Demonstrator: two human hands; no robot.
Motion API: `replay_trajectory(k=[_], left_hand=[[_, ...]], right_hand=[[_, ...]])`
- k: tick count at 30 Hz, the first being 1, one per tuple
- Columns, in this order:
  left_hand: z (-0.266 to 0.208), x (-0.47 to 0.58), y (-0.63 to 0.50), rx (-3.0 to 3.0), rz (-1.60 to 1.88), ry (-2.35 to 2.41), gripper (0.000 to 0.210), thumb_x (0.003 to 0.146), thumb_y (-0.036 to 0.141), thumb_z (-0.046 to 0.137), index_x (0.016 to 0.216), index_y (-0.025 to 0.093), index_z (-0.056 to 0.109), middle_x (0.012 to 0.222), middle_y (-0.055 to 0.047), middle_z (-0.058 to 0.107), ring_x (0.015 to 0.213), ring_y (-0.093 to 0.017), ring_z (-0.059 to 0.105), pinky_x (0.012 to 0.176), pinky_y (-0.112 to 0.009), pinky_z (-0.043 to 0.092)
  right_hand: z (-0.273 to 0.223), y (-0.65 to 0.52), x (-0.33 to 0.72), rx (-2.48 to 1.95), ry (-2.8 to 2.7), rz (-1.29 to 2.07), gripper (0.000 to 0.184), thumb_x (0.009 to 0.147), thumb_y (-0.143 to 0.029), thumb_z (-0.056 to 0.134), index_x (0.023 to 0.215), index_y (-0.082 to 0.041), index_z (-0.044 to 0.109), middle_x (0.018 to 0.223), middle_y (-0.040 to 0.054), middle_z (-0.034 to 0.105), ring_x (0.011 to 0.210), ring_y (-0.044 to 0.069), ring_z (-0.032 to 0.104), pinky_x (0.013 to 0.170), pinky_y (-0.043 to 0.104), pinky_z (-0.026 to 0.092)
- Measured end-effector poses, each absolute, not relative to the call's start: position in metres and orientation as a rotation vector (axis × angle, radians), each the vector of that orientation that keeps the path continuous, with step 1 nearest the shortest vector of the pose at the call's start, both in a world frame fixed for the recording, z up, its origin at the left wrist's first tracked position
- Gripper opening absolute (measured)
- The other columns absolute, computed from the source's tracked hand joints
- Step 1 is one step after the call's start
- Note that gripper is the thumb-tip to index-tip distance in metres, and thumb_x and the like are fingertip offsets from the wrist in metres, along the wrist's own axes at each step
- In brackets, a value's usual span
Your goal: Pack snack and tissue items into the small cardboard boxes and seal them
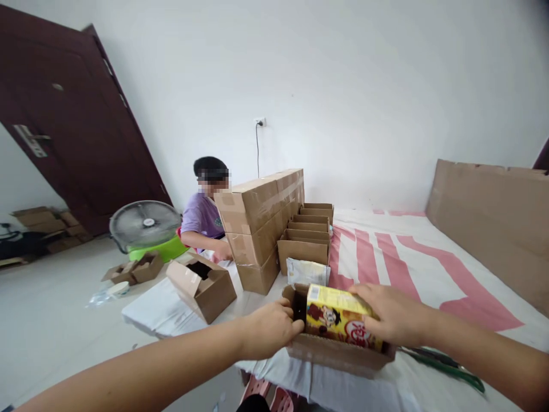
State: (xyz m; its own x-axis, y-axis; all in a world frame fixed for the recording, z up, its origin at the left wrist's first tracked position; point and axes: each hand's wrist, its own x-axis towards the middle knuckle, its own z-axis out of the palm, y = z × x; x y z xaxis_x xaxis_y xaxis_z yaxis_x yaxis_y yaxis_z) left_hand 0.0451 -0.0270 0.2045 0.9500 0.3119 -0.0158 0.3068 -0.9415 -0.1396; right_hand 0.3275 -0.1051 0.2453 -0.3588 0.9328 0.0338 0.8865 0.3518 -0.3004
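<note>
Cardboard gives easily, so watch the open carton (338,356) in front of you. Your left hand (274,329) is closed over the rim at its left end, thumb near the inner side; how hard it pinches, you cannot tell from this view. Your right hand (388,315) holds the right end of the yellow box (328,312), fingers over its top and thumb on its printed face. That box stands partly inside the carton, its top above the near wall and a dark gap to its left; whether it touches the bottom is hidden.

If you press while it sits askew, a corner could catch the rim and crease the wall. If your left hand lets go, the carton could slide on the cloth (433,286). A push away from you could crumple the pale pouch (307,272) just beyond. The green-handled tool (461,369) lies near your right forearm, where a careless sweep could snag it.
</note>
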Motion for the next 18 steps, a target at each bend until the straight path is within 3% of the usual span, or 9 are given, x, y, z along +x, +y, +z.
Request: replay_trajectory(k=[3,5,7,11,14,18], left_hand=[[0.212,0.039,-0.004,-2.904,0.249,-0.412,0.014,0.08,0.025,0.072,0.088,0.017,0.064,0.075,-0.009,0.074,0.073,-0.026,0.068,0.082,-0.036,0.048],[0.224,0.039,0.01,-2.973,0.201,-0.477,0.024,0.076,0.032,0.076,0.091,0.018,0.064,0.082,-0.009,0.073,0.08,-0.027,0.068,0.079,-0.035,0.049],[0.24,0.044,0.026,-3.138,-0.126,-0.692,0.035,0.074,0.045,0.076,0.093,0.019,0.062,0.092,-0.009,0.071,0.088,-0.028,0.066,0.08,-0.036,0.049],[0.269,0.076,0.071,-3.357,-1.38,-1.196,0.056,0.064,0.051,0.081,0.104,0.02,0.058,0.119,-0.011,0.063,0.115,-0.03,0.058,0.099,-0.043,0.045],[0.277,0.107,0.109,-3.554,-1.555,-1.117,0.08,0.051,0.054,0.087,0.114,0.017,0.056,0.118,-0.014,0.067,0.107,-0.031,0.065,0.093,-0.044,0.052],[0.265,0.13,0.147,-3.748,-1.767,-1.053,0.077,0.041,0.056,0.091,0.098,0.01,0.064,0.1,-0.017,0.075,0.087,-0.031,0.073,0.085,-0.046,0.056]], right_hand=[[0.272,-0.088,0.347,-1.537,-2.221,0.331,0.051,0.085,-0.033,0.048,0.132,-0.016,0.054,0.128,0.0154,0.064,0.11,0.03,0.063,0.09,0.041,0.05],[0.286,-0.072,0.359,-1.463,-2.069,0.392,0.053,0.087,-0.038,0.047,0.135,-0.016,0.052,0.131,0.0134,0.063,0.114,0.03,0.061,0.092,0.041,0.051],[0.296,-0.053,0.367,-1.384,-1.918,0.468,0.054,0.087,-0.041,0.05,0.135,-0.017,0.053,0.132,0.0113,0.064,0.116,0.03,0.061,0.093,0.041,0.052],[0.303,-0.012,0.366,-1.295,-1.765,0.567,0.051,0.082,-0.038,0.061,0.129,-0.018,0.059,0.127,0.0084,0.067,0.115,0.029,0.062,0.096,0.04,0.052],[0.301,0.023,0.358,-1.281,-1.751,0.58,0.048,0.08,-0.03,0.064,0.126,-0.017,0.061,0.126,0.0086,0.069,0.113,0.026,0.064,0.097,0.039,0.053],[0.284,0.062,0.355,-1.319,-1.635,0.507,0.051,0.082,-0.027,0.064,0.131,-0.016,0.056,0.134,0.0116,0.062,0.12,0.026,0.06,0.103,0.041,0.049]])
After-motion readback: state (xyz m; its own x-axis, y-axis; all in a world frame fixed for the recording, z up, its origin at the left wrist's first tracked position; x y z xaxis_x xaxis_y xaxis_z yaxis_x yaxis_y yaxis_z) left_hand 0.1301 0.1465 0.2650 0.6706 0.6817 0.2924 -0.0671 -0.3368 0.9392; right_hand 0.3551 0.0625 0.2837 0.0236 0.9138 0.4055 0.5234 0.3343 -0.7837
